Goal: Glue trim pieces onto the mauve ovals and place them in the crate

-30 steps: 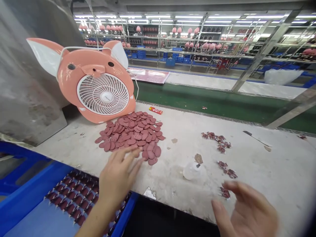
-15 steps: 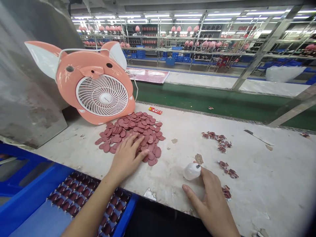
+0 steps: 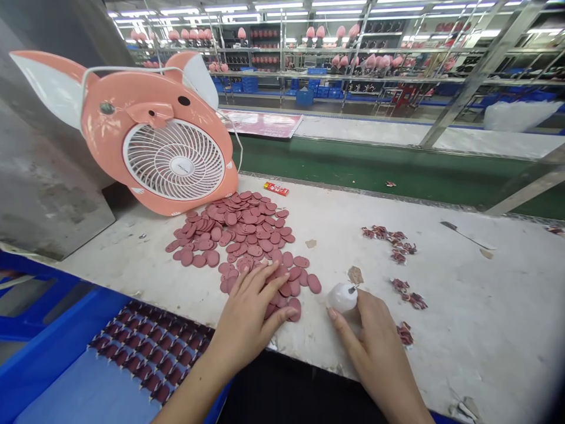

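Flat, oval, dark pink pieces [image 3: 247, 227] lie in a loose heap, some of them with small holes. My left hand [image 3: 251, 312] rests palm down on the near part of the heap, fingers spread over several ovals. A small white bottle [image 3: 342, 297] with a dark narrow tip is at the right of the ovals. Around its right side curls my right hand [image 3: 375, 341], thumb and fingers on the bottle; its lower part is partly hidden. Small clusters of dark red and white bits [image 3: 399, 253] lie beyond and to the right of that hand.
A pink animal-shaped fan [image 3: 176, 159] stands behind the heap, beside a grey metal box [image 3: 48, 176]. A red packet [image 3: 276, 188] lies near the fan. Below the table's front edge, a blue crate [image 3: 66, 388] holds rows of dark red pieces. A green belt [image 3: 318, 162] runs behind.
My left hand has slid toward me and to the right, drawing a batch of ovals off the main heap. My right thumb has closed in on the bottle. The view has shifted slightly.
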{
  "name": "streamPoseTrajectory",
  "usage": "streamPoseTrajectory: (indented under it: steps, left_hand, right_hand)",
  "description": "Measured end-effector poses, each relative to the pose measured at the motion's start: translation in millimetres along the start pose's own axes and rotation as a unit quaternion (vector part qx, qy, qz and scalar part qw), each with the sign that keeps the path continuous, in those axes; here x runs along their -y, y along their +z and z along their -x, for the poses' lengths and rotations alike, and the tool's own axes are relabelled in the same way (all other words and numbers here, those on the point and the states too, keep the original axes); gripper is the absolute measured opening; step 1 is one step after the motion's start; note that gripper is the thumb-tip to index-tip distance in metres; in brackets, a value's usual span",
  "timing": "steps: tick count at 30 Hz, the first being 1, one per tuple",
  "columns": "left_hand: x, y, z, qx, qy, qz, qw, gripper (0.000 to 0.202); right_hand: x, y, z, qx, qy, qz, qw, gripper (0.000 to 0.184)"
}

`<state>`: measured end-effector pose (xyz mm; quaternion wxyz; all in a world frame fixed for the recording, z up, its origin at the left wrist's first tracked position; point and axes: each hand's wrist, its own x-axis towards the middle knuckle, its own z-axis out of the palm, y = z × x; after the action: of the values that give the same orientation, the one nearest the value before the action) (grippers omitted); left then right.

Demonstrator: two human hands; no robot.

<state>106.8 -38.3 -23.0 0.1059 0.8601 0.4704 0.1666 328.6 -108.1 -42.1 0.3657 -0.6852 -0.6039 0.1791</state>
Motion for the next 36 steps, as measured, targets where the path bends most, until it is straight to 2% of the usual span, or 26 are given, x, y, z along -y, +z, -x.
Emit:
streamPoseTrajectory:
  steps: [5, 10, 13, 17, 18, 20, 22, 24, 27, 29, 31, 33, 36]
  left_hand:
    - [1, -7.6, -1, -0.083, -0.006, 0.018, 0.996, 0.045]
    - [-7, -4.1, -13, -0.087, 0.001, -0.016, 0.996, 0.033]
    - [-8, 0.5, -18, -0.11, 0.016, -0.017, 0.994, 0.023]
    - [-15, -2.4, -15, -0.198, 0.035, -0.007, 0.98, 0.017]
    - [-22, -3.7, -11, -0.224, 0.034, 0.023, 0.974, 0.017]
    - [-40, -4.0, 0, -0.242, 0.02, 0.165, 0.956, 0.017]
    - [-64, 0.3, 13, -0.177, -0.017, 0.386, 0.905, 0.019]
    - [-86, 8.7, 26, -0.111, -0.063, 0.523, 0.843, 0.02]
    - [-108, 22.9, 38, -0.095, -0.159, 0.616, 0.766, 0.018]
    - [-114, 29.4, 41, -0.093, -0.242, 0.662, 0.703, 0.017]
    - [-116, 32.3, 41, -0.074, -0.295, 0.698, 0.648, 0.028]
    - [-117, 32.3, 40, -0.053, -0.318, 0.717, 0.618, 0.036]
    - [-117, 28.4, 38, -0.04, -0.352, 0.715, 0.602, 0.032]
  right_hand:
    - [5, -10, 10, -0.011, 0.035, -0.082, 0.996, 0.032]
    - [12, -22, 28, -0.04, 0.066, -0.153, 0.985, 0.036]
    - [11, -22, 34, -0.05, 0.086, -0.185, 0.978, 0.038]
    - [10, -20, 38, -0.05, 0.099, -0.254, 0.961, 0.035]
    - [13, -19, 38, -0.051, 0.102, -0.274, 0.955, 0.032]
    - [20, -15, 38, -0.052, 0.1, -0.315, 0.942, 0.029]
    - [29, -9, 39, -0.053, 0.081, -0.354, 0.93, 0.033]
    - [37, -3, 43, -0.058, 0.053, -0.378, 0.923, 0.035]
    - [38, 2, 51, -0.087, 0.021, -0.364, 0.927, 0.025]
    - [33, 3, 56, -0.116, -0.002, -0.337, 0.934, 0.018]
    - [28, 3, 60, -0.143, -0.04, -0.309, 0.94, 0.018]
    - [26, 3, 62, -0.162, -0.072, -0.281, 0.943, 0.017]
    - [28, 4, 65, -0.172, -0.081, -0.252, 0.949, 0.012]
